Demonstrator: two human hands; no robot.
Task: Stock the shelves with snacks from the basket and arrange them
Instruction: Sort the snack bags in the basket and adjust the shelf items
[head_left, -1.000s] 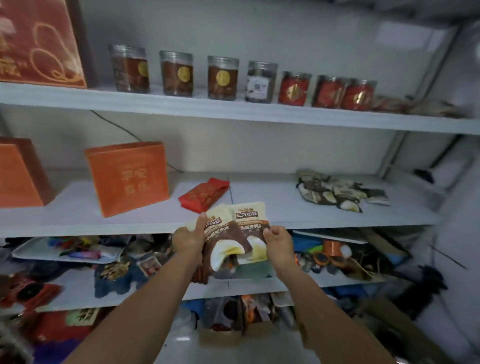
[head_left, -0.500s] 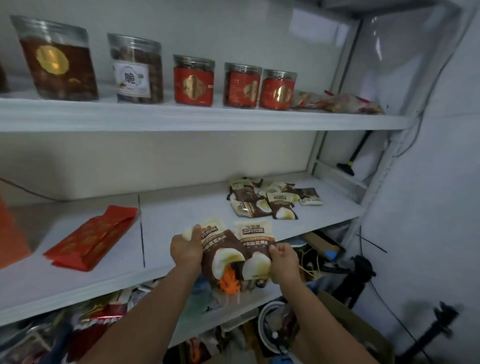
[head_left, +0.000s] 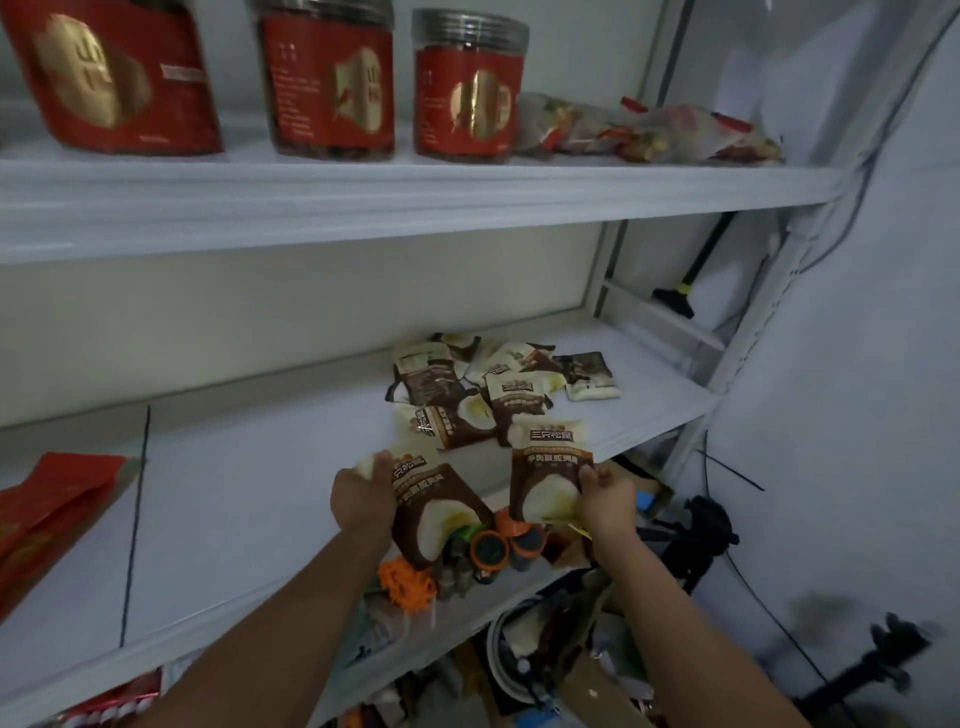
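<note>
Gripping left packet (head_left: 436, 512) in left hand (head_left: 363, 493); pinching right packet (head_left: 545, 467) in right hand (head_left: 605, 493); both above shelf (head_left: 249, 499) front edge, pile (head_left: 467, 395) just behind, toward right end.

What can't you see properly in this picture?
- The leftmost red jar: top cut off by the head view's upper edge.
- The red packet: cut by the left edge.
- Fingers of the left hand and right hand: hidden behind the left pouch and right pouch they hold.
- The clutter below the shelf: dark and blurred.
- The basket: out of view.
</note>
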